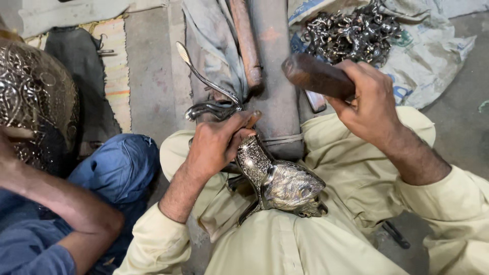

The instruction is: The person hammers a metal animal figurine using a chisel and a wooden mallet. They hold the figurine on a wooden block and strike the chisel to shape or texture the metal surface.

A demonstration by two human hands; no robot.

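Bird figure: a silver, engraved metal bird (277,181) lies across the person's lap, its neck rising up into the left hand.
Left hand: the left hand (216,142) is closed around the bird's neck, fingers wrapped, thumb pointing up.
Right hand: the right hand (369,102) is raised above and to the right of the bird, fist shut on a dark wooden handle (316,76); its head is not visible.
Iron bar: a long grey bar (275,66) runs just behind the left hand.
Metal pieces: a heap of shiny castings (351,33) rests on a sack (433,56).
Co-worker: another person's forearm (56,198) at the left, beside an embossed metal vessel (35,97).
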